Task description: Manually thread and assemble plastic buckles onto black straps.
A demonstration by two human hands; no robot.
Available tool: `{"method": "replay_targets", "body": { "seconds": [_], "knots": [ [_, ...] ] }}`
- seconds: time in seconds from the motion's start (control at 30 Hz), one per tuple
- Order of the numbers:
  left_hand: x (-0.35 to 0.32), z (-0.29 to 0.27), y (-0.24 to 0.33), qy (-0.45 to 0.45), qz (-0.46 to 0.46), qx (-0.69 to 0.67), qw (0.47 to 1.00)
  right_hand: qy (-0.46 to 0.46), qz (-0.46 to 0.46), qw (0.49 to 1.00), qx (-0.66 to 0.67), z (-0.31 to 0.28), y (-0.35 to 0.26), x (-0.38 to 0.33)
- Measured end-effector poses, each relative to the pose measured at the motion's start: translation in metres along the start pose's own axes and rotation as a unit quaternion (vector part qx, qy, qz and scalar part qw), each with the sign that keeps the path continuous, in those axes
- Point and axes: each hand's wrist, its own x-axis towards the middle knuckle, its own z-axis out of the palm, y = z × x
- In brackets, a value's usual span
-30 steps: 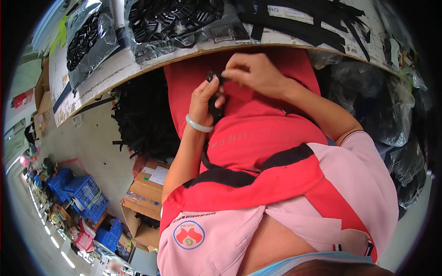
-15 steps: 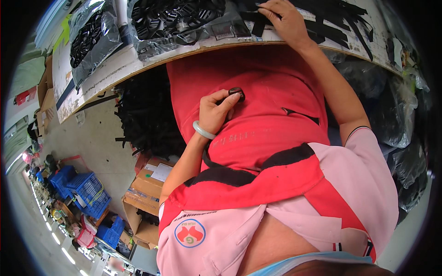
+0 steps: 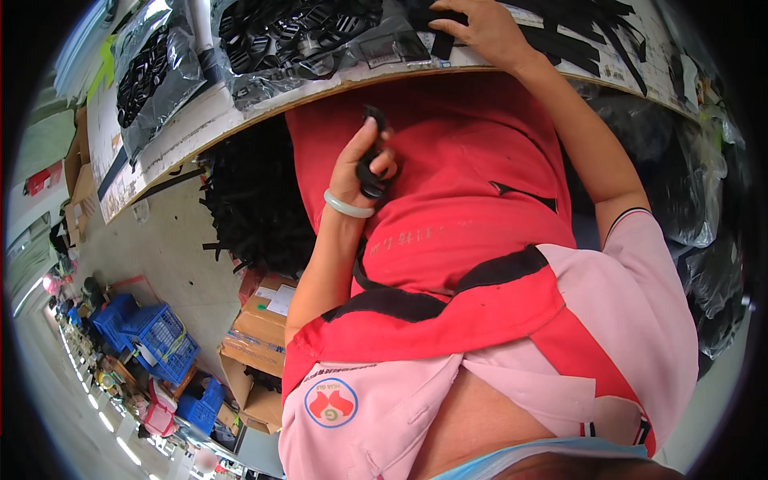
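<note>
The left hand (image 3: 354, 166) is positioned in front of the red apron (image 3: 468, 200), below the front edge of the worktable (image 3: 182, 128). Its fingers are curled closed around a black part (image 3: 371, 178), which projects above the thumb and below the curled fingers; the exact form of the part is largely hidden by the grip. A pale bracelet (image 3: 348, 206) encircles the left wrist. The right hand (image 3: 490, 34) is extended over the tabletop, with its thumb and fingertips at the black straps (image 3: 558, 50). The gap between thumb and fingers is narrow; whether they clamp a strap cannot be determined. The straps lie overlapping on the right portion of the table. To the left of the right hand, a large clear bag (image 3: 254, 90) contains black buckles (image 3: 308, 36); a smaller clear bag (image 3: 180, 78) of black pieces lies farther left. A heap of black strips (image 3: 250, 188) is located beneath the table at left. An open cardboard box (image 3: 254, 348) and blue crates (image 3: 164, 340) stand on the floor at lower left.
</note>
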Motion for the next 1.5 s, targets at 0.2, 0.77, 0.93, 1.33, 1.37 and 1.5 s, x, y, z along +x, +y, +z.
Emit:
{"method": "replay_targets", "body": {
  "seconds": [0.2,0.77,0.93,1.33,1.37,1.5],
  "knots": [
    [0.0,0.012,-0.015,0.047,-0.065,-0.166,0.983,0.024,0.008,1.0,0.002,0.002,0.007,0.0],
    [-0.004,0.056,-0.011,0.178,0.291,0.403,0.849,-0.245,0.331,0.756,0.509,-0.025,-0.108,-0.053],
    [0.0,0.042,-0.01,0.145,0.394,0.511,0.75,-0.238,0.398,0.682,0.566,-0.014,-0.113,-0.053],
    [0.003,0.033,-0.005,0.076,0.5,0.694,0.514,-0.161,0.359,0.665,0.635,0.02,-0.107,-0.054],
    [0.001,0.029,-0.006,0.077,0.5,0.693,0.513,-0.162,0.358,0.665,0.635,0.022,-0.103,-0.054],
    [-0.006,0.04,-0.003,0.196,0.237,0.363,0.879,-0.21,0.375,0.627,0.65,0.021,-0.1,-0.056]
  ]
}}
